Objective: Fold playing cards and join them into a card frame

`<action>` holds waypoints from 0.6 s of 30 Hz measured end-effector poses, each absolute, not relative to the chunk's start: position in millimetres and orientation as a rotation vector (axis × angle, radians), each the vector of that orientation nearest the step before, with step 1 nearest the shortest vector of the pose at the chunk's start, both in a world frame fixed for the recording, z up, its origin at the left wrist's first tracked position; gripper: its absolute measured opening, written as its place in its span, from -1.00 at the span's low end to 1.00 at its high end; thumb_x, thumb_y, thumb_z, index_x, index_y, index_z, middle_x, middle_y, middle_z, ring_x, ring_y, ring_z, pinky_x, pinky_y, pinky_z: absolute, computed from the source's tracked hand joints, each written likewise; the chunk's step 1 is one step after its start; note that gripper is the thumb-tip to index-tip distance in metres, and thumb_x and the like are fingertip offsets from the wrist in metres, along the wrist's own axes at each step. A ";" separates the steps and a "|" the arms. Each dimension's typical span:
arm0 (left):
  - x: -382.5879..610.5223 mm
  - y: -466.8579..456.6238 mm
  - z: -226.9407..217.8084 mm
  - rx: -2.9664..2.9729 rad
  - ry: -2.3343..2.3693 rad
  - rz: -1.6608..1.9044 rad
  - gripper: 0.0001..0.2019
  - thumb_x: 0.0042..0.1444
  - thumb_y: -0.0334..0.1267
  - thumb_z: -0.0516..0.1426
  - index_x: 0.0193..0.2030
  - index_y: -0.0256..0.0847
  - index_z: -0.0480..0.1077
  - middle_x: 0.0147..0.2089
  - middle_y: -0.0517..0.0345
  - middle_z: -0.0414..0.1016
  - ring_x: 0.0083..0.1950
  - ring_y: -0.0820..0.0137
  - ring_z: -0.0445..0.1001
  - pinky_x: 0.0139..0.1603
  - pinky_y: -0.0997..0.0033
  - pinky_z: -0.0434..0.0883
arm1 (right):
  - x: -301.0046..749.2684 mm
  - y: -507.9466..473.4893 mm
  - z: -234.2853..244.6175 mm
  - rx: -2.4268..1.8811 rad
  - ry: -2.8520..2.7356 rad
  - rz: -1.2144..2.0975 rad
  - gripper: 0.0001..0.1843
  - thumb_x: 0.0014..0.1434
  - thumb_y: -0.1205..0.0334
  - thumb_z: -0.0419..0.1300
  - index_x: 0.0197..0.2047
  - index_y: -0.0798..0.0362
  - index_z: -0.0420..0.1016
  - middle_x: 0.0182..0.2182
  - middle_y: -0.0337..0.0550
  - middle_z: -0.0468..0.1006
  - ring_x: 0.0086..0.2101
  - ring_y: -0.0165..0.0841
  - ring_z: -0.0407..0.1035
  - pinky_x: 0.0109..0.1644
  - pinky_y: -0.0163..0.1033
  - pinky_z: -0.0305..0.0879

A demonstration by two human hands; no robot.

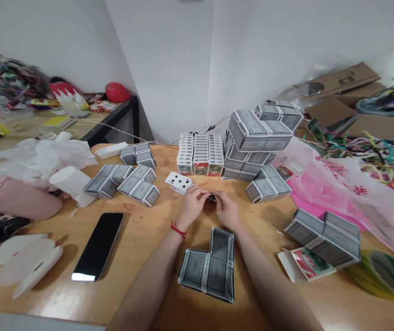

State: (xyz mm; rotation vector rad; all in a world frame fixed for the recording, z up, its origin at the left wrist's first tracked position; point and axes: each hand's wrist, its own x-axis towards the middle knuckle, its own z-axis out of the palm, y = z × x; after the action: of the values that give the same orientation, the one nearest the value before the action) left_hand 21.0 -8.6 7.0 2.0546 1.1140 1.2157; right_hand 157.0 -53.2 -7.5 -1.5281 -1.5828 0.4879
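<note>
My left hand (pixel 194 204) and my right hand (pixel 227 209) meet in the middle of the table, fingertips pinched on the two sides of a small playing card (pixel 212 198). The card seems bent, with a dark mark like a spade; fingers hide most of it. Just beyond my left hand lie flat playing cards (pixel 179 182), a five of spades on top. Between my forearms stands an L-shaped block made of grey-backed cards (pixel 208 269). A red string bracelet (pixel 178 229) circles my left wrist.
Boxed card decks (pixel 200 155) stand in rows ahead, beside a tall stack of card blocks (pixel 252 138). More card blocks (pixel 128 181) sit left, near a phone (pixel 98 246) and white roll (pixel 71 184). Right are an opened card box (pixel 307 264), tape (pixel 386 276) and pink plastic (pixel 341 184).
</note>
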 end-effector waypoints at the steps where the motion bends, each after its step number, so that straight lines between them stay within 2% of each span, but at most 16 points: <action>1: 21.7 -9.0 6.8 2.077 1.128 1.214 -0.89 0.05 -0.28 0.07 -0.40 -0.23 0.39 -0.37 0.11 0.43 -0.25 0.39 0.37 -0.16 0.32 0.32 | 157.0 -53.0 -8.0 -1.545 -1.584 0.465 -0.74 0.13 0.26 -0.10 -0.20 -0.06 0.37 -0.35 -0.19 0.51 -0.34 -0.31 0.39 -0.24 -0.22 0.27; 7: 24.8 -11.5 6.5 2.210 1.131 1.198 -0.87 0.10 -0.35 -0.01 -0.35 -0.22 0.36 -0.34 0.11 0.39 -0.24 0.39 0.33 -0.16 0.31 0.31 | 156.2 -52.3 -7.9 -1.577 -1.526 0.419 -0.76 0.13 0.24 -0.08 -0.22 -0.07 0.38 -0.36 -0.20 0.51 -0.36 -0.33 0.40 -0.27 -0.24 0.27; 13: 24.0 -15.4 6.4 2.256 1.146 1.193 -0.82 0.07 -0.49 -0.05 -0.30 -0.22 0.33 -0.29 0.10 0.37 -0.19 0.38 0.32 -0.13 0.30 0.31 | 156.6 -51.9 -3.7 -1.547 -1.487 0.488 -0.79 0.11 0.12 -0.01 -0.27 -0.02 0.38 -0.37 -0.18 0.51 -0.39 -0.34 0.39 -0.27 -0.24 0.28; 18: 25.5 -18.1 7.2 2.274 1.168 1.193 -0.80 0.05 -0.51 -0.06 -0.31 -0.21 0.32 -0.29 0.09 0.36 -0.17 0.36 0.31 -0.12 0.26 0.31 | 154.2 -54.0 0.9 -1.518 -1.472 0.517 -0.78 0.11 0.09 -0.02 -0.30 -0.01 0.38 -0.40 -0.18 0.50 -0.41 -0.36 0.38 -0.29 -0.26 0.28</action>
State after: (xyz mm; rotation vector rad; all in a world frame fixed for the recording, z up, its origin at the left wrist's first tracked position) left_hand 25.5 -18.1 7.2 2.2742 1.1684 1.1930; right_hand 154.2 -54.0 0.9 -1.5180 -1.4722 0.5174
